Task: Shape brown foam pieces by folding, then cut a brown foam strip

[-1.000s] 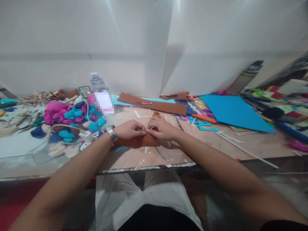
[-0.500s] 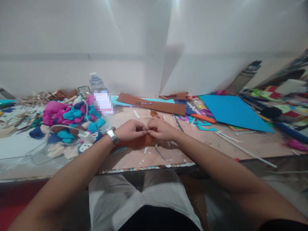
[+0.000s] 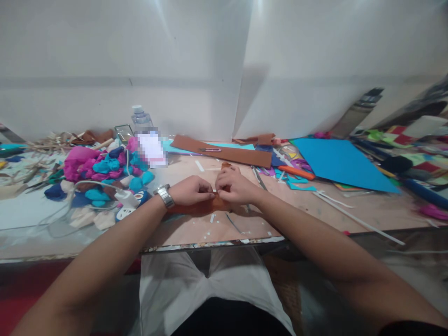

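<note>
At desk edge: brown felt strip (image 3: 196,206), flat, pinched btwn both hands' fingers (image 3: 210,190)

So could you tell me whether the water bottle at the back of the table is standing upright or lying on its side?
Upright. The water bottle stands behind the pile of coloured crepe pieces, its white cap on top.

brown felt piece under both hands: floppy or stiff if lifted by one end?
Probably floppy: the brown felt piece lies flat and thin under the left hand and right hand. Likely light and unlikely to roll. Looks matte, so it probably won't slip.
</note>
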`<state>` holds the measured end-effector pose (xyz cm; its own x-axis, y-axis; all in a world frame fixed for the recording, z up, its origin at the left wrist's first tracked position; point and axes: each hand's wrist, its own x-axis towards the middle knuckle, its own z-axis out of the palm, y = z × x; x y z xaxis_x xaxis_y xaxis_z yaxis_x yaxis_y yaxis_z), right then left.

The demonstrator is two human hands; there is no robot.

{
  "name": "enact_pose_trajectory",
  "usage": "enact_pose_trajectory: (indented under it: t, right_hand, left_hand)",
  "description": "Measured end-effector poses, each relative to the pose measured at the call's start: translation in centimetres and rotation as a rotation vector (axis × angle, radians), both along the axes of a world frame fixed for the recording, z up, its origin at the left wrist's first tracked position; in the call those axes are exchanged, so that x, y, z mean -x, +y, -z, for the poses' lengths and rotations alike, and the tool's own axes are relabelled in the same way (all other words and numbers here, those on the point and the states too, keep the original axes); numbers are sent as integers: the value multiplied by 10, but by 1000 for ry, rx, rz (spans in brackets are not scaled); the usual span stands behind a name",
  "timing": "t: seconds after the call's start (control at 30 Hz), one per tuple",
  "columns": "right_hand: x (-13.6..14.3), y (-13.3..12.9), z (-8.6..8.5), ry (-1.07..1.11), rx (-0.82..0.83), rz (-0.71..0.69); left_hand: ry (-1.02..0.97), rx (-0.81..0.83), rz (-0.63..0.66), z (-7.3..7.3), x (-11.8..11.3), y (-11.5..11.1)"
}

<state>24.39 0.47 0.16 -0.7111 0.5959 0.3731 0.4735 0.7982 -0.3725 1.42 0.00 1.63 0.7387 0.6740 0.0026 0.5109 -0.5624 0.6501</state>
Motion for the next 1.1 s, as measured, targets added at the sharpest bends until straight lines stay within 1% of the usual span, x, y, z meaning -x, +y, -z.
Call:
enact_pose_trajectory:
  t: [0.13, 0.23, 0.37, 0.6, 0.77, 0.93, 1.1]
  right_hand:
    - [-1, 0, -2, 11, 51, -61]
    - [-1, 0, -1, -1, 24, -41]
    - [0, 0, -2, -18, 4, -29]
    - [-1, -2, -5, -14, 54, -37]
    - [0, -2, -4, -8, 20, -49]
    - [0, -3, -7, -18, 17, -36]
    - [1, -4, -9, 2, 8, -36]
  left_hand:
    - [0, 14, 2, -2, 1, 0]
    - [-18, 69, 9, -2, 1, 0]
    - [-46, 142, 52, -2, 3, 1]
    - [-20, 107, 33, -1, 7, 6]
    - [-40, 133, 39, 0, 7, 6]
    - [-54, 169, 45, -4, 5, 3]
    - [-50, 151, 6, -4, 5, 3]
